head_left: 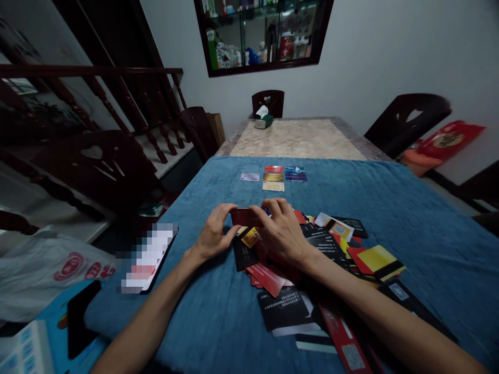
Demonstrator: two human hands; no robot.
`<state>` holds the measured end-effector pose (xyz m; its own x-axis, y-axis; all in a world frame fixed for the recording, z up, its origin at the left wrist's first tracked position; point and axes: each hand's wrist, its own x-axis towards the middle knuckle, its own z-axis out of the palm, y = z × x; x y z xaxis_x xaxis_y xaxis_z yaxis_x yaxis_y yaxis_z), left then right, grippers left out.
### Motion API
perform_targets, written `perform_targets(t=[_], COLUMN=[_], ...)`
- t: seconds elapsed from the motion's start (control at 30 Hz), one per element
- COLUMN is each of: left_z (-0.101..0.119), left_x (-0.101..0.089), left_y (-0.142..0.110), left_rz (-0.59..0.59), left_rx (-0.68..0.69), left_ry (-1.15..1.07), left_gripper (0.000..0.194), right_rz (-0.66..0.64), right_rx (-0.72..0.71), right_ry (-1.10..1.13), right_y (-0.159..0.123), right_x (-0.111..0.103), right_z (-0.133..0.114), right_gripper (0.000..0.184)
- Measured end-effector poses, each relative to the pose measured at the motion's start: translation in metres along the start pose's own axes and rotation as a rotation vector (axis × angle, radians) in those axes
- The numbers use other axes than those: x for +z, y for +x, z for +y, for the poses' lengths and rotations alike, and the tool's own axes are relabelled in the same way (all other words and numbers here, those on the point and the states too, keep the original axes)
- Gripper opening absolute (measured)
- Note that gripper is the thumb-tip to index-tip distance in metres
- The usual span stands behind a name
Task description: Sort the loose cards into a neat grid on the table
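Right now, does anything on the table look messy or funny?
Yes, the big card pile is messy: cards overlap at all angles, while five cards farther up the blue cloth lie neatly. The phone looks funny too, because blocky squares cover most of it. I can't see any spills.

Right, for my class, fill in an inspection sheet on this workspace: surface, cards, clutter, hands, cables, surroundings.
Surface: blue cloth over the near part of a patterned table.
Cards: overlapping pile on the near side; five laid-out cards beyond.
Clutter: phone at left; tissue box at the far end.
Hands: left hand pinches a dark-red card; right hand touches it.
Cables: nothing seen.
Surroundings: chairs, railing, wall cabinet.
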<state>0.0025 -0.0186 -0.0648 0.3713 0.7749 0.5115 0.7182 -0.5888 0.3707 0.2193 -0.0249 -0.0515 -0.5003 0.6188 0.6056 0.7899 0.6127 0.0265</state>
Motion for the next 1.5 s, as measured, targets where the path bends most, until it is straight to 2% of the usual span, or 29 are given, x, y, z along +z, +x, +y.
perform_targets(t=[0.13,0.33,0.57,0.77,1.0,1.23,1.4,1.5], left_z=[0.002,0.007,0.010,-0.008,-0.046,-0.085,-0.104,-0.114], left_x=[0.000,-0.006,-0.025,-0.028,-0.010,0.017,0.032,0.038], left_y=[0.006,0.013,0.036,0.068,0.102,0.126,0.141,0.149], left_rz=[0.057,0.049,-0.087,-0.184,-0.291,-0.365,-0.427,-0.425], left_rx=[0.133,0.177,0.238,0.248,0.209,0.099,0.021,-0.030], left_ry=[0.094,0.246,0.378,0.377,0.258,0.145,0.090,0.066], left_gripper=[0.047,0.054,0.050,0.050,0.043,0.046,0.044,0.042], right_rz=[0.019,0.028,-0.024,-0.102,-0.258,-0.380,-0.442,-0.454], right_rx=[0.023,-0.036,-0.040,0.021,0.136,0.230,0.272,0.298], right_ry=[-0.026,-0.073,-0.094,-0.071,0.014,0.077,0.084,0.093], right_y=[0.007,0.013,0.023,0.042,0.065,0.081,0.092,0.097], right_x=[-0.006,-0.013,-0.012,0.000,0.030,0.063,0.082,0.091], right_z=[0.003,0.010,0.018,0.034,0.058,0.076,0.088,0.095], right_gripper=[0.030,0.023,0.032,0.048,0.051,0.049,0.036,0.037])
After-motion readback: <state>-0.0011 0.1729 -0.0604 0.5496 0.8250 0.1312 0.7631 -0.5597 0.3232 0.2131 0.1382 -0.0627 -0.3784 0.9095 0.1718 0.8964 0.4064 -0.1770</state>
